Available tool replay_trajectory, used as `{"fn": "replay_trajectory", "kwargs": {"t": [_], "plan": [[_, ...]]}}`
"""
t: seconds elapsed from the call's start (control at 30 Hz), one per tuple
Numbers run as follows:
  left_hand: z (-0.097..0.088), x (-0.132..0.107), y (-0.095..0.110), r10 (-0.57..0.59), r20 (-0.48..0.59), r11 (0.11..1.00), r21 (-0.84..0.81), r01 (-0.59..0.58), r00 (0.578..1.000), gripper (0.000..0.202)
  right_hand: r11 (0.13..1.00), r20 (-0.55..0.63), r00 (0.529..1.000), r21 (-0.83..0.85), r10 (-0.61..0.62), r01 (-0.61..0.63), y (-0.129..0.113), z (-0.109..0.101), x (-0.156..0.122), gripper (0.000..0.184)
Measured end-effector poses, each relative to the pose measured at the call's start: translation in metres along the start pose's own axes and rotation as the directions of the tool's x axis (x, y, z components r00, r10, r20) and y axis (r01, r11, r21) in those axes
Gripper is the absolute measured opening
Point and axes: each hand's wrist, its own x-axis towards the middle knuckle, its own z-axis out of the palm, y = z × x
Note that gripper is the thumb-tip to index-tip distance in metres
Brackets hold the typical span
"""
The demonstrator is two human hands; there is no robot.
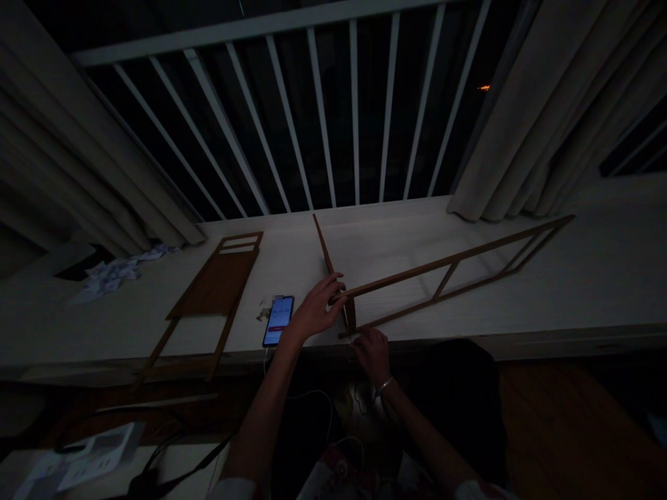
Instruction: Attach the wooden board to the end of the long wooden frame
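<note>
The left hand (pixel 315 310) was seen spread over the near end of a slatted wooden frame (pixel 442 275), its fingers resting across the upper rail. The right hand (pixel 372 354) was held curled at the ledge (pixel 417 243) edge, just by the lower rail; whether anything was pinched could not be told. A thin stick (pixel 323 239) was angled beside the frame's end, while a phone (pixel 278 321) and a second frame (pixel 213 285) were laid to the left.

Phone screen (pixel 278 319) blurred; scraps beside it (pixel 263 314) too small to identify.
</note>
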Motion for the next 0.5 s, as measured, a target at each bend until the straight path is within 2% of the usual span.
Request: {"fn": "replay_trajectory", "kwargs": {"t": [0.23, 0.33, 0.5], "plan": [[-0.003, 0.0, 0.004, 0.065, 0.031, 0.995, 0.075, -0.067, 0.997, 0.024, 0.999, 0.069, 0.997, -0.034, 0.034, -0.032, -0.003, -0.002, -0.005, 0.009], [-0.004, -0.004, 0.009, 0.065, 0.027, 0.994, 0.089, -0.067, 0.998, 0.024, 0.999, 0.063, 0.997, -0.031, 0.039, -0.037, -0.005, -0.002, -0.011, 0.011], [-0.002, -0.011, 0.015, 0.067, 0.033, 0.996, 0.063, -0.069, 0.997, 0.026, 0.99, 0.095, 0.99, 0.084, 0.103, -0.111, -0.003, 0.003, -0.024, 0.015]]}}
